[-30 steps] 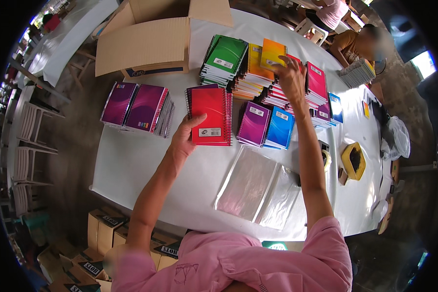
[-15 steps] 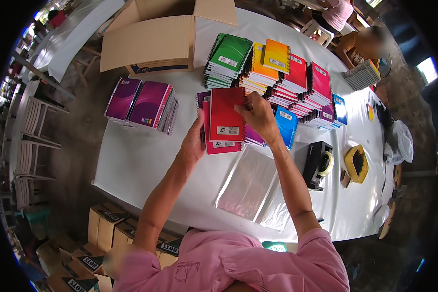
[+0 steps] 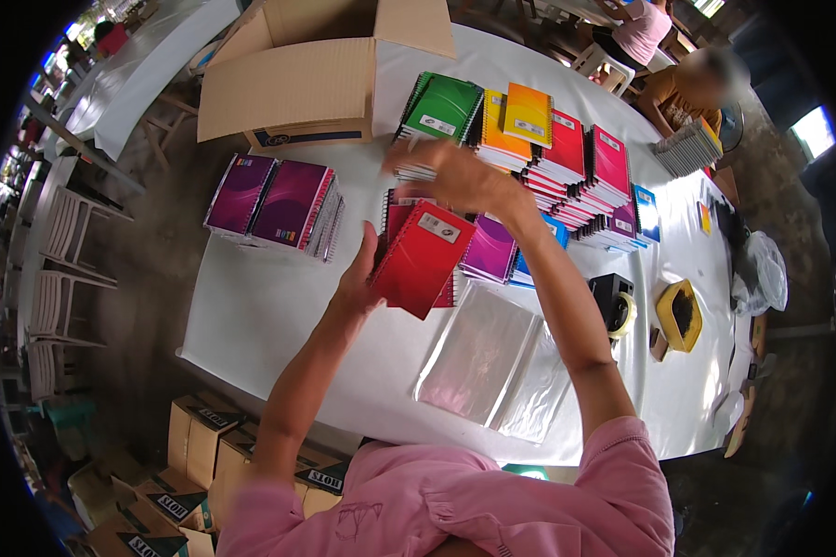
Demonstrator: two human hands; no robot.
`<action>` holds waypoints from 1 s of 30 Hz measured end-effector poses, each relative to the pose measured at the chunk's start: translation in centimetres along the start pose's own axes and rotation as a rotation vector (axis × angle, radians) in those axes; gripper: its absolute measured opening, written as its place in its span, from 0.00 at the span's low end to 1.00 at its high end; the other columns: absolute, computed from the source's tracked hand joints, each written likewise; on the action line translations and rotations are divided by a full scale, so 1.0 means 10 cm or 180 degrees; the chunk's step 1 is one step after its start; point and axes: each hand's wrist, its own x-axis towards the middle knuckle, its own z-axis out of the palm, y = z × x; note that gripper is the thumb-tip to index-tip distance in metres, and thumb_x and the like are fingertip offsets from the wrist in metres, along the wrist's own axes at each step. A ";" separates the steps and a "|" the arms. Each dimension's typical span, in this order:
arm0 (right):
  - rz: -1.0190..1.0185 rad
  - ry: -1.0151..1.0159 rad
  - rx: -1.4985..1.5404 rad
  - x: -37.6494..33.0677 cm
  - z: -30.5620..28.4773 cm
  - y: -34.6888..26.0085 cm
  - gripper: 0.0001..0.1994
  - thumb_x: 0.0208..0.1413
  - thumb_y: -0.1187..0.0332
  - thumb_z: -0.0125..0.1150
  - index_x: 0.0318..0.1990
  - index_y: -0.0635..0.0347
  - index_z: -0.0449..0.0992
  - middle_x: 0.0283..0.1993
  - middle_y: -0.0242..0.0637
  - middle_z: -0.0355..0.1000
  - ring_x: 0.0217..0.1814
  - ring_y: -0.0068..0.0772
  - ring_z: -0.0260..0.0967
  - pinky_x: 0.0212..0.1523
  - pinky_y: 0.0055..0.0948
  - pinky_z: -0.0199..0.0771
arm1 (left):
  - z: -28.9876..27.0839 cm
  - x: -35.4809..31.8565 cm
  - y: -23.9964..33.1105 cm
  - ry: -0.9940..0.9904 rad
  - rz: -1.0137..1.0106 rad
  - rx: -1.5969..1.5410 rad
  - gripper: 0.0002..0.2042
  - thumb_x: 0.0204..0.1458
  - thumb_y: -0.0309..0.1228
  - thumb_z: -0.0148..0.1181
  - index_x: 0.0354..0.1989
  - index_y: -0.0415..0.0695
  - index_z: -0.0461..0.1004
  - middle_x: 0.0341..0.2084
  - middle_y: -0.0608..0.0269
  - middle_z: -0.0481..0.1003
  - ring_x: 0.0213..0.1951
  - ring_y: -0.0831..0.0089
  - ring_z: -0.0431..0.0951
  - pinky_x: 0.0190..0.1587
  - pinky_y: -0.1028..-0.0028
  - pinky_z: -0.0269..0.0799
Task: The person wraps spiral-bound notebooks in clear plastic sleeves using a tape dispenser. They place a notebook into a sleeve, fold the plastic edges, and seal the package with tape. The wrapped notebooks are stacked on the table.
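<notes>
My left hand point(image 3: 356, 283) is closed on the near left side of a small bundle of spiral notebooks. The uppermost, a red notebook point(image 3: 424, 260), lies tilted across the others, its label at the far end. Beyond it my right hand point(image 3: 460, 176) hangs over the bundle's far end, close to the stack of green notebooks point(image 3: 450, 104). Motion smears its fingers, so their grip is unclear. Purple notebooks point(image 3: 489, 249) and blue notebooks point(image 3: 555, 232) sit right of the bundle, partly behind my right forearm. Two purple notebook stacks point(image 3: 290, 204) stand to the left.
Orange notebooks point(image 3: 528, 116), red notebooks point(image 3: 567, 148) and pink notebooks point(image 3: 609, 158) are piled behind. Clear plastic bags point(image 3: 478, 357) lie nearer me. Rightward are a tape dispenser point(image 3: 609, 295) and yellow container point(image 3: 693, 342). An open carton point(image 3: 288, 88) stands far left; a person point(image 3: 678, 93) sits far right.
The red notebook has turned and tilted, its label now at the far end. My right hand has let go of its edge and moved left and away from me.
</notes>
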 end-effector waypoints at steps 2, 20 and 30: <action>0.0416 0.1058 -0.0887 0.04 0.09 0.50 0.16 0.51 0.70 0.63 0.49 0.61 0.76 0.54 0.44 0.72 0.62 0.43 0.64 0.62 0.39 0.62 | -0.08 -0.05 -0.03 0.0391 -0.0167 0.0065 0.26 0.61 0.51 0.44 0.59 0.44 0.63 0.50 0.63 0.73 0.49 0.74 0.74 0.52 0.70 0.72; 0.0093 0.1778 -0.1631 -0.82 -0.11 0.73 0.19 0.50 0.63 0.66 0.50 0.57 0.74 0.54 0.43 0.71 0.59 0.38 0.66 0.62 0.50 0.58 | 0.10 0.68 -0.16 0.0584 0.0092 -0.0780 0.21 0.52 0.36 0.64 0.53 0.43 0.69 0.47 0.62 0.74 0.48 0.70 0.75 0.54 0.67 0.70; 0.0541 0.2040 -0.2553 -1.01 -0.05 1.15 0.14 0.47 0.75 0.63 0.44 0.56 0.77 0.48 0.35 0.76 0.54 0.35 0.72 0.61 0.40 0.63 | 0.12 0.91 -0.20 0.0633 -0.0225 -0.0716 0.27 0.54 0.51 0.59 0.55 0.43 0.68 0.48 0.61 0.73 0.49 0.69 0.74 0.54 0.66 0.70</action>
